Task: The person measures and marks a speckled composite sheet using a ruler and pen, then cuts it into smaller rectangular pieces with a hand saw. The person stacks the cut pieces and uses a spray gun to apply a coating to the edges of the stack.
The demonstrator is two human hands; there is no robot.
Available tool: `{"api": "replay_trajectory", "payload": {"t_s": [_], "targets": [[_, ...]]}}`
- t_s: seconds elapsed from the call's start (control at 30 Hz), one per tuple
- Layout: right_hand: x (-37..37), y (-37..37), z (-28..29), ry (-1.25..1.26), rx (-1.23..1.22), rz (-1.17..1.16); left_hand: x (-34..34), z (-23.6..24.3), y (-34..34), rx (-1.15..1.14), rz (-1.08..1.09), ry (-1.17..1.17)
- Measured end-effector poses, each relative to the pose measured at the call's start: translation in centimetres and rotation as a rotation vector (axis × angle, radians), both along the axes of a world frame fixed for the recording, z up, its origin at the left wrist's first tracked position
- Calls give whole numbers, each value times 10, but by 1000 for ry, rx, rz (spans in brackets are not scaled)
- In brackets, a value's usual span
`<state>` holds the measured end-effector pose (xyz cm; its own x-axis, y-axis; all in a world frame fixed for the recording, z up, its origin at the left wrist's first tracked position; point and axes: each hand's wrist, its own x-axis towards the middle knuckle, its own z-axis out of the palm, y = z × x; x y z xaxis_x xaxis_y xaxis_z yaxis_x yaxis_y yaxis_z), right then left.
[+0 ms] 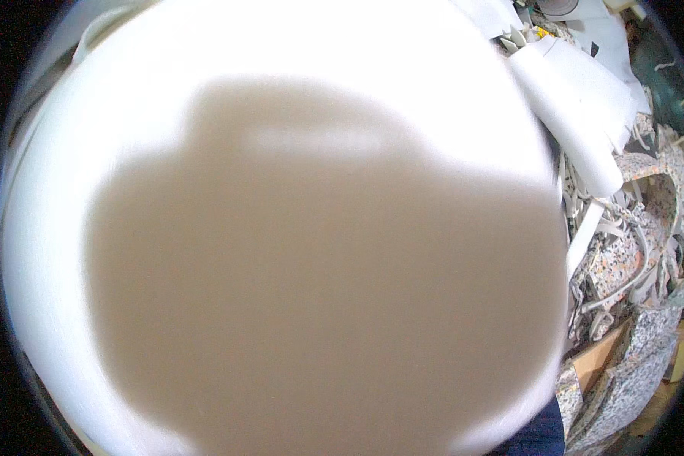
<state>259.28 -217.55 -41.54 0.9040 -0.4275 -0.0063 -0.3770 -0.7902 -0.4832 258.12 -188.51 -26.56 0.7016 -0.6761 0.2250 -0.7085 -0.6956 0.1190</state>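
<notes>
A large white, smooth surface (327, 289) fills most of the picture, very close in front of me. Its kind cannot be made out. A broad brownish shadow covers its middle, and its outer part is glaring white. Neither my left hand nor my right hand shows. Whatever lies behind this surface is hidden, so whether my hands touch it cannot be seen.
To the right lies a heap of scraps: a curled white sheet (570, 114), thin white strips (585, 235) and speckled, foam-like pieces (631, 387). Dark blue cloth (539, 433) shows at the lower right, beside a tan, board-like piece (596, 361).
</notes>
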Motion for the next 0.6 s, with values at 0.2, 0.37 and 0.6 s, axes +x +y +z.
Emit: {"api": "replay_trajectory", "payload": {"t_s": [0.2,0.37,0.6], "targets": [[68,-39,-51,-93,-523,3,1,-9,4,15,-5,6],[82,-77,-36,23,-426,0,4,-9,2,25,-9,12],[92,-108,14,90,-412,-11,9,-5,-5,36,-16,20]]}}
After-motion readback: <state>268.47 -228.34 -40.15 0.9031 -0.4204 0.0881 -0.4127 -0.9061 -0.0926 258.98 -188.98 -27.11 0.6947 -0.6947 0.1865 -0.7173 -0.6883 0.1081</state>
